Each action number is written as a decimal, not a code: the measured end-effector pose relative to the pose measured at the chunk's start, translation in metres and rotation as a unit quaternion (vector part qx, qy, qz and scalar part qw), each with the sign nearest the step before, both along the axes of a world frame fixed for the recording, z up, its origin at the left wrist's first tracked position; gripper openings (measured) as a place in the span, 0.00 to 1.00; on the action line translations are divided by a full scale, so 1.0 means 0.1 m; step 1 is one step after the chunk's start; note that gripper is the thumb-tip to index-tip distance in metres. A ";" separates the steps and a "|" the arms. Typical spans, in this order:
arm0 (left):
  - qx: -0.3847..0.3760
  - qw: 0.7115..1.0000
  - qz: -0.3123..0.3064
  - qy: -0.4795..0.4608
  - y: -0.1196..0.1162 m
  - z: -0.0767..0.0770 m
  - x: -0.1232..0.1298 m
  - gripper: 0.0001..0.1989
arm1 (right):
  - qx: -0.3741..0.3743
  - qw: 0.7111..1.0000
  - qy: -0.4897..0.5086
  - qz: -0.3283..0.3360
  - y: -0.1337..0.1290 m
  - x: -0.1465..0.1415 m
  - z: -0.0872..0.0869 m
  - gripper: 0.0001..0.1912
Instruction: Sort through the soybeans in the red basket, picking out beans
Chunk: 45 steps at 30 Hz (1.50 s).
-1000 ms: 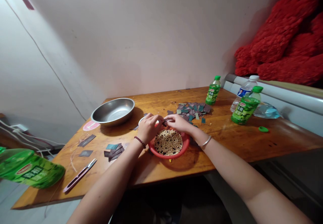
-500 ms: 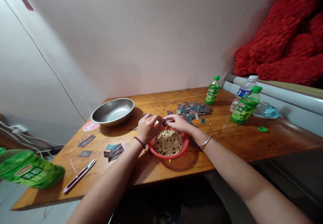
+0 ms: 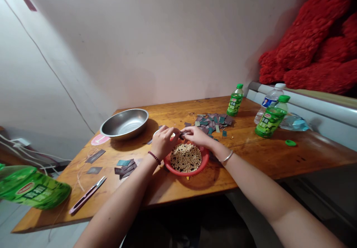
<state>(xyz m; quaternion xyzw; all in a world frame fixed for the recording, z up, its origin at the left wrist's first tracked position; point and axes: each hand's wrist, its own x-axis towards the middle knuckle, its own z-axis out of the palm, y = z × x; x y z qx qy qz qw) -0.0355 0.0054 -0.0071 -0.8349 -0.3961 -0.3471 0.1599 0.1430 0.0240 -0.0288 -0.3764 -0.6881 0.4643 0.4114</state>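
Observation:
Over the far rim of a red plastic basket (image 3: pixel 205 163), my left hand (image 3: pixel 164 140) and my right hand (image 3: pixel 196 136) meet fingertip to fingertip. Both are closed on a small dark piece (image 3: pixel 182 136), mostly hidden by the fingers; it resembles the flat dark pieces on the table. Pale round beans or beads mixed with black ones (image 3: pixel 186 158) fill the basket below. Behind my left hand, a white rim (image 3: pixel 156 132) shows in part. A pile of dark purple and green flat pieces (image 3: pixel 213 123) lies beyond my right hand, and a smaller stack (image 3: pixel 126 169) beside my left forearm.
A steel basin (image 3: pixel 125 124) stands at the back left. Pink-handled thread snips (image 3: pixel 87 195) lie near the front left edge by a large green bottle (image 3: pixel 35 186). Two green bottles (image 3: pixel 235 99) and a clear bottle (image 3: pixel 264 104) stand right, near a loose green cap (image 3: pixel 290 143).

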 end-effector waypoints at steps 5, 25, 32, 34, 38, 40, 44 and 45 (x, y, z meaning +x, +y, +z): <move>0.003 1.000 -0.001 0.001 0.00 0.00 0.00 0.05 | 0.004 1.000 0.000 0.001 0.02 0.00 -0.02 0.14; 0.023 1.000 -0.004 0.001 0.03 -0.03 -0.02 0.04 | 0.010 1.000 -0.011 0.000 0.03 0.00 -0.04 0.14; 0.017 1.000 -0.001 0.010 0.03 -0.03 -0.02 0.04 | 0.010 1.000 -0.006 0.003 0.03 0.01 -0.05 0.15; 0.016 1.000 -0.001 0.011 0.03 -0.03 -0.02 0.05 | 0.011 1.000 -0.005 0.005 0.04 0.01 -0.06 0.15; 0.018 1.000 0.004 0.011 0.03 -0.03 -0.02 0.05 | 0.014 1.000 -0.006 0.006 0.04 0.01 -0.06 0.16; 0.018 1.000 0.004 0.009 0.02 -0.03 -0.02 0.05 | 0.013 1.000 -0.008 0.004 0.04 0.00 -0.05 0.15; 0.015 1.000 0.001 0.014 0.02 -0.02 -0.02 0.05 | 0.010 1.000 -0.008 0.000 0.04 0.00 -0.04 0.14; 0.014 1.000 0.000 0.014 0.02 -0.02 -0.02 0.04 | 0.010 1.000 -0.007 0.001 0.04 0.00 -0.04 0.14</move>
